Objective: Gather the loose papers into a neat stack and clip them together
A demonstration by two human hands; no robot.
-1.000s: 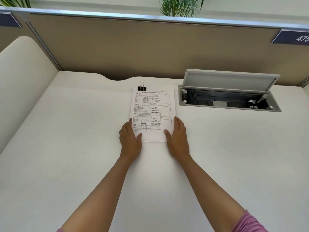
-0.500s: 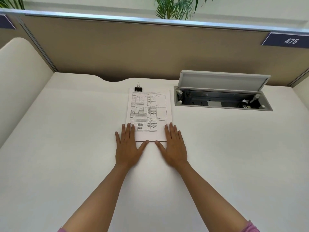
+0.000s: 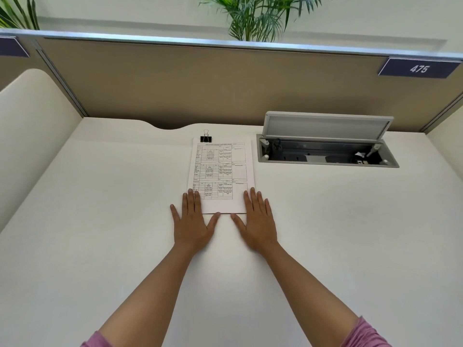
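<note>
The left hand (image 3: 191,225) and right hand (image 3: 258,225) lay flat, fingers spread, holding nothing, at the near edge of the printed white paper stack (image 3: 221,174), which sat mid-desk and could skew if pushed unevenly.

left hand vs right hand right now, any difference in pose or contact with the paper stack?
The left hand has fingertips over the paper stack at its near-left corner; the right hand lies at the near-right corner. The left thumb touches the stack's near edge; the right thumb sits just short of it. Both lie flat, palms down, holding nothing.
</note>
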